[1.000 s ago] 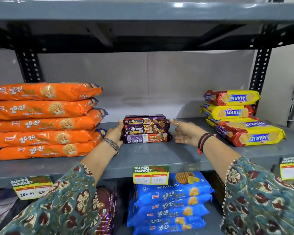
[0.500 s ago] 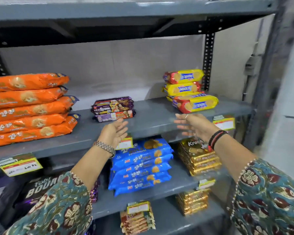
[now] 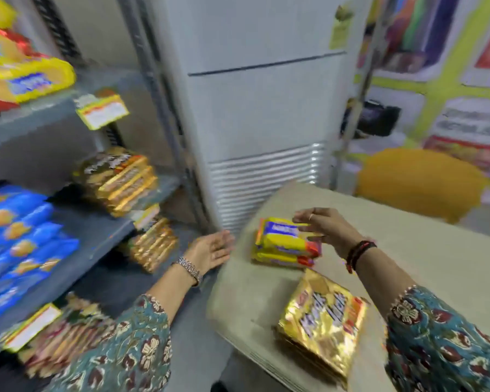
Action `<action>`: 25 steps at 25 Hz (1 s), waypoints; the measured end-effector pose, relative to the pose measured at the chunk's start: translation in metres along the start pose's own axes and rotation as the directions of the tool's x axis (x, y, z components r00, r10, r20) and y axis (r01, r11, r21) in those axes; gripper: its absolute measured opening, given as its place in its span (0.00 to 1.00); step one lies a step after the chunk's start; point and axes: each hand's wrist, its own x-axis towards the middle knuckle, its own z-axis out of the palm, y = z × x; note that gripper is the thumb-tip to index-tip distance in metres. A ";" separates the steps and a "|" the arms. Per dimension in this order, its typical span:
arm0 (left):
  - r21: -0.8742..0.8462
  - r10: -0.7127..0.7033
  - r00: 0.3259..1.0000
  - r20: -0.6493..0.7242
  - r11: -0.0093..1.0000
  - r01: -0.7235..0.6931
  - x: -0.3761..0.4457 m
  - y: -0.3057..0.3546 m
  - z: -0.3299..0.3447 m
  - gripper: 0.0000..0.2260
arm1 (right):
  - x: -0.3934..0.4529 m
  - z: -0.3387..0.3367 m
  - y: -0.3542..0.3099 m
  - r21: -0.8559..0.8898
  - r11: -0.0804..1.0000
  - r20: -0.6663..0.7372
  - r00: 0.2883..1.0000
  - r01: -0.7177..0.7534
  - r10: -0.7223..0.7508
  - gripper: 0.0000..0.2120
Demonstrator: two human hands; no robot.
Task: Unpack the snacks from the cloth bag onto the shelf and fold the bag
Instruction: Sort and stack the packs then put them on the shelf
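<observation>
Right hand (image 3: pixel 327 232) reaches over yellow biscuit packs (image 3: pixel 286 243) on table (image 3: pixel 436 250) (contact unclear, blurred); left hand (image 3: pixel 210 250) open beside table edge.

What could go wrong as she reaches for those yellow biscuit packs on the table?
The yellow packs lie stacked near the table's left edge; her right hand comes at them from the far side, so a clumsy grab might slide one off. The gold packs sit at the near edge, close under her right sleeve, which might brush them.
</observation>
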 end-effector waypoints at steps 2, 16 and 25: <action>0.112 -0.117 0.992 0.046 0.987 0.112 0.032 -0.036 0.042 0.09 | -0.012 -0.049 0.047 0.010 0.995 -0.169 0.981 -0.099 0.099 0.07; 0.648 -0.407 0.907 0.106 0.720 0.247 0.086 -0.192 0.088 0.37 | -0.078 -0.039 0.276 0.392 0.716 -0.091 0.751 -0.577 0.655 0.48; 0.552 -0.291 0.946 0.144 0.817 0.168 0.052 -0.193 0.087 0.33 | -0.079 -0.022 0.279 0.401 0.791 -0.203 0.797 -0.463 0.569 0.26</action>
